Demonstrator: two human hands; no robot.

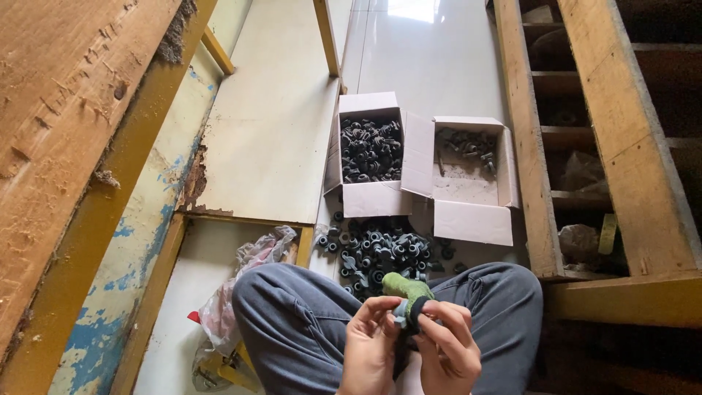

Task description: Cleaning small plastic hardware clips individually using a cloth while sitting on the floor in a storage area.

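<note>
Small grey metal fitting (401, 313) pinched at fingertips of left hand (368, 345) and right hand (446, 351), dull matt finish. Green knitted cloth (406, 287) just above fingers, soft, fuzzy. Beyond fingers: heap of dark metal parts (380, 249), matt, faint sheen. Further out, two cardboard boxes (468, 219), plain paper-white, matt. Floor tile (431, 58) glossy, reflecting light. Right of fingers, rough bare wood pallet (621, 146). Left, crinkled shiny plastic bag (248, 271); trousers (292, 314) blue-grey woven cloth.
</note>
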